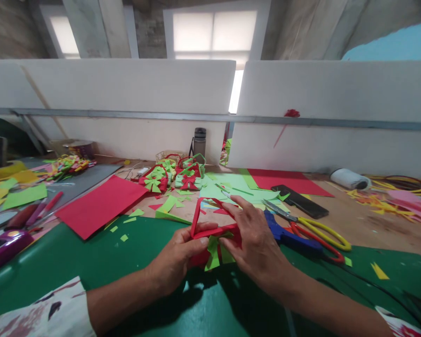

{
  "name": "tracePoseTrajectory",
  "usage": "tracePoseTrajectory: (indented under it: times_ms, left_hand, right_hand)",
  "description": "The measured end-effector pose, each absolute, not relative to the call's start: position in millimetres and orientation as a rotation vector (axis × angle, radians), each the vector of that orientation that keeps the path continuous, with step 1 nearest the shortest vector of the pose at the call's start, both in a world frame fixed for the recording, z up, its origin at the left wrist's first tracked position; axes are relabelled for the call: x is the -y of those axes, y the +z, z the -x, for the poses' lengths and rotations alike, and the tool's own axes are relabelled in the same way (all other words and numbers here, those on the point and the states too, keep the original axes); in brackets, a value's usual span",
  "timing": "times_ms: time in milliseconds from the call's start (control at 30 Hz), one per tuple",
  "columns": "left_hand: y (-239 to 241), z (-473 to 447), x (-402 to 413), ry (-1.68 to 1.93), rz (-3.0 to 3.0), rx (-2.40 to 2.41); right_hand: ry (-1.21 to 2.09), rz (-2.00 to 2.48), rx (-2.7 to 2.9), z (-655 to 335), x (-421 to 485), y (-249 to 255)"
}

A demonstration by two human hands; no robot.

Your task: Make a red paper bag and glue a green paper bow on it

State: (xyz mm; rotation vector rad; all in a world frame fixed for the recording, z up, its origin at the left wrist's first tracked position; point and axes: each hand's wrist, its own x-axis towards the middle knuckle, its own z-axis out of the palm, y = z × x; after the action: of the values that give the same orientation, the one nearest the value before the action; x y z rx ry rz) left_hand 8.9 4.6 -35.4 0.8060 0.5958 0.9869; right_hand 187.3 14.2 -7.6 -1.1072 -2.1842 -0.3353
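A small red basket (197, 260) with a flat red handle and a green bow on its front is held up over the green mat (140, 276). My left hand (182, 250) is closed on its left side, the thumb along the rim. On its right side my right hand (254, 236) grips the rim, some fingers raised and bent over the handle. The basket's back and underside are hidden. Similar finished-looking baskets (188, 181) in red and green stand behind it. To the right lie a blue glue gun (294, 239) and scissors (324, 231) with yellow and red handles.
A red sheet (103, 203) lies at left, with green scraps (124, 238) nearby. Pale green sheets (228, 180), a black phone (301, 201) and another red sheet (287, 181) lie behind. A dark bottle (199, 142) stands by the white panel (143, 135). A cable crosses the right side.
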Motion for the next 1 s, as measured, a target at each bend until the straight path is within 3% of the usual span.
tracePoseTrajectory:
  times_ms: [1000]
  left_hand:
    - [-28.2,-9.3,-2.8,0.973,-0.842,-0.667]
  right_hand:
    - [-0.228,1.154,2.259,-187.2,-12.5,-3.7]
